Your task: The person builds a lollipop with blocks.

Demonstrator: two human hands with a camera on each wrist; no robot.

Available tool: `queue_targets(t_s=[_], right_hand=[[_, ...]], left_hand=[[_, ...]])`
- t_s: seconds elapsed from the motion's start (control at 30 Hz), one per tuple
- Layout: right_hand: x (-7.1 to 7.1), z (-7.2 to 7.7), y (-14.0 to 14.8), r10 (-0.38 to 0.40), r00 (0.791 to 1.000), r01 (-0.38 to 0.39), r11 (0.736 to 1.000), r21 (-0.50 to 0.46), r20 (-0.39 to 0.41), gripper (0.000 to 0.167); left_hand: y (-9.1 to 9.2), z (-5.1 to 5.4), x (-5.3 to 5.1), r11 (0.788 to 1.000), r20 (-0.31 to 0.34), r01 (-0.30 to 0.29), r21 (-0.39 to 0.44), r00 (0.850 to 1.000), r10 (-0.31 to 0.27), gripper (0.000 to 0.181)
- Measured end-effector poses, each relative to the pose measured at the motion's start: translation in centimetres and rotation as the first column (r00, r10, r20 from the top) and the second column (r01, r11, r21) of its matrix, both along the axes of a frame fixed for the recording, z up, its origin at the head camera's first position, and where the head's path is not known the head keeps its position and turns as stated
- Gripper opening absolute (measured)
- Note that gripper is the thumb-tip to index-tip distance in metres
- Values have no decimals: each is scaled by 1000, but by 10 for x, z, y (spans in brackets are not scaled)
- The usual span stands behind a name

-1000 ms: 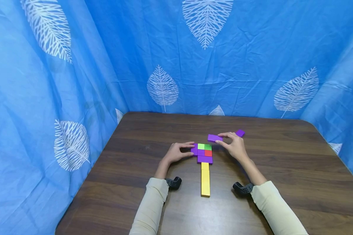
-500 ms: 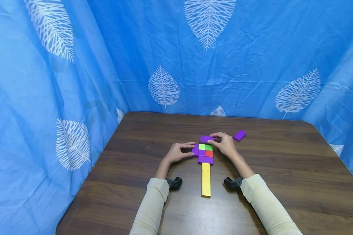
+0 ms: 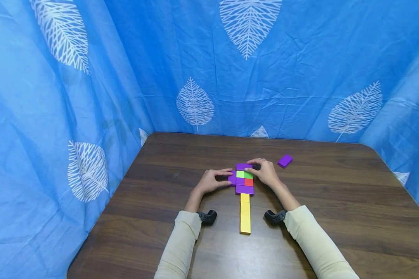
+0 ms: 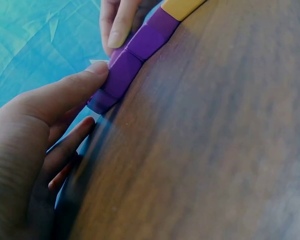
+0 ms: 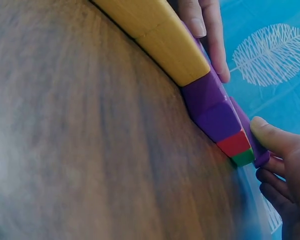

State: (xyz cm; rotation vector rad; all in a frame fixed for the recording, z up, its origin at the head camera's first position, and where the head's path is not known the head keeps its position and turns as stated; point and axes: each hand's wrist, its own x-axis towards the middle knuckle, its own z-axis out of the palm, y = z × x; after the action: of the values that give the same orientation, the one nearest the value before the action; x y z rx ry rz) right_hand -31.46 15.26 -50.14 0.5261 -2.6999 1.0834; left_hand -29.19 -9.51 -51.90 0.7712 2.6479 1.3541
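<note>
In the head view, my left hand [image 3: 208, 181] holds a purple block [image 3: 232, 178] by its ends, thumb near and fingers far. That block lies against the left side of a square of light green [image 3: 240, 174], green [image 3: 248, 176], purple and red [image 3: 249, 182] pieces. With thumb and fingers, my right hand [image 3: 267, 172] pinches the right end of another purple block [image 3: 241, 167] at the square's far side. In the right wrist view this held block [image 5: 247, 132] looks slightly raised and tilted. A purple block [image 3: 244, 189] borders the square's near side, and yellow blocks [image 3: 245, 217] run from it toward me.
One loose purple block [image 3: 285, 161] lies to the right, beyond my right hand. The brown wooden table [image 3: 335, 193] ends at a blue curtain [image 3: 293, 77] with white leaf prints. Each wrist wears a black camera [image 3: 207, 217].
My right hand has carried its purple block leftward, then lowered it toward me, to the far edge of the green pieces. My left hand has kept its place.
</note>
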Motion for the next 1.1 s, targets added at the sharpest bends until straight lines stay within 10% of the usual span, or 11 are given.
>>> queue_targets(t_s=[1.1], right_hand=[[0, -3, 5, 40, 998, -41, 999, 2, 55, 22]], left_hand=[[1, 3, 2, 1000, 12, -7, -5, 1000, 7, 41]])
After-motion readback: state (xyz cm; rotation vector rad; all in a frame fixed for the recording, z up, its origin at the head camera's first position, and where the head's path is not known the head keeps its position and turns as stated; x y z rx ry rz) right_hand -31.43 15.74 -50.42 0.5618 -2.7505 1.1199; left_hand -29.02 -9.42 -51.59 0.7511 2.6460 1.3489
